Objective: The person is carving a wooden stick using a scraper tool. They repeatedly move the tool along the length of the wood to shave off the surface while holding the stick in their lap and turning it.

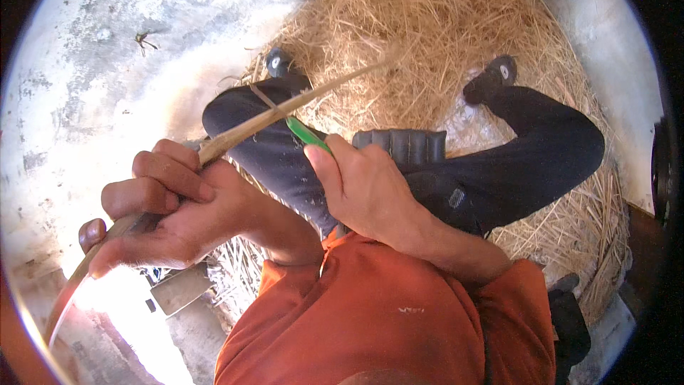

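Note:
My left hand (178,207) is wrapped round a long pale strip of wood or bamboo (246,130). The strip slants from the lower left, through my fingers, up to a thin far end above the straw-like shavings. My right hand (370,185) grips a green-handled knife (306,134), thumb along the handle. Its narrow blade crosses the strip a little beyond my left fist, its tip pointing up and left. Whether the edge is cutting into the strip cannot be made out. Both hands are over my lap, in front of my orange shirt.
Thin shavings or straw (427,21) cover the floor ahead and around my bent legs in dark trousers (541,132). A black ribbed pad (399,146) lies between the legs. At left are a pale stained surface (85,85) and a flat rectangular object (179,290).

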